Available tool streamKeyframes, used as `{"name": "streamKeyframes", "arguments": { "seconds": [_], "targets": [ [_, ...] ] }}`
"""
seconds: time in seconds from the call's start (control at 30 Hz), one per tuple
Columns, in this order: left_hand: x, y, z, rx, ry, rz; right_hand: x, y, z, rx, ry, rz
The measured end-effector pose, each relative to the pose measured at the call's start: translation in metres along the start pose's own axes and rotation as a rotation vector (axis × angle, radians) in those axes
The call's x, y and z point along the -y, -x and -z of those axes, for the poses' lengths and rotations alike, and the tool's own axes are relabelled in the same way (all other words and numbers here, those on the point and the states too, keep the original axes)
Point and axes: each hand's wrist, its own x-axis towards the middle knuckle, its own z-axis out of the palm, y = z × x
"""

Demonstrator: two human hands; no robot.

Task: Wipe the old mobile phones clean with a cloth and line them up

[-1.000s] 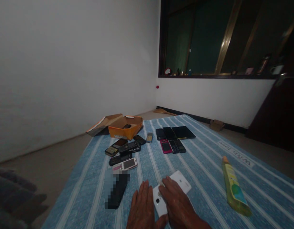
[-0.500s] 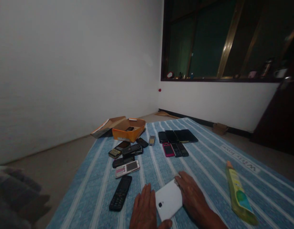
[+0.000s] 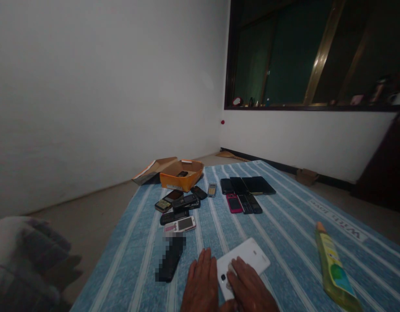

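Observation:
A white smartphone (image 3: 252, 255) lies back up on the striped cloth, its camera near the left edge. My left hand (image 3: 201, 281) rests flat beside the phone's left edge, fingers stretched out and thumb at the near edge. Bent over the phone's back, my right hand (image 3: 250, 286) presses a small pale wad (image 3: 230, 275) against it; the wad's material is unclear. To the left of my hands lies a black phone (image 3: 172, 260), pixelated in this view. Beyond it a white and pink keypad phone (image 3: 180, 225) lies near several dark phones (image 3: 186, 201).
A blue striped cloth (image 3: 128, 268) covers the surface. An open orange box (image 3: 178, 182) stands at the far left with a phone inside. Several phones lie in rows at the far right, including a pink one (image 3: 234, 203). A yellow-green bottle (image 3: 338, 268) lies at right.
My right hand has moved from the phone's far right edge leftward and nearer, onto its back beside the camera. My left hand stays beside the phone. The view has shifted slightly.

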Motion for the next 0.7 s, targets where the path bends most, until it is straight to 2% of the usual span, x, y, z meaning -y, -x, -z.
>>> {"name": "streamKeyframes", "arguments": {
  "seconds": [0.13,0.27,0.33,0.4,0.5,0.7],
  "targets": [
    [0.003,0.000,0.002,0.035,0.059,0.014,-0.003,0.004,0.007,0.012,0.000,0.016],
    [-0.003,-0.002,0.007,0.120,0.122,0.068,-0.033,0.009,0.017,-0.022,0.034,0.035],
    [-0.008,-0.004,0.010,0.135,0.122,0.130,-0.049,0.009,0.022,-0.023,0.062,0.112],
    [-0.010,-0.006,0.013,0.133,0.110,0.186,-0.058,0.007,0.025,-0.072,0.107,0.067],
    [-0.007,-0.008,0.017,0.157,0.139,0.112,-0.059,0.004,0.027,-0.115,0.171,-0.015],
    [-0.003,-0.007,0.015,0.119,0.087,0.075,-0.047,0.006,0.015,-0.051,0.134,0.020]
  ]
}}
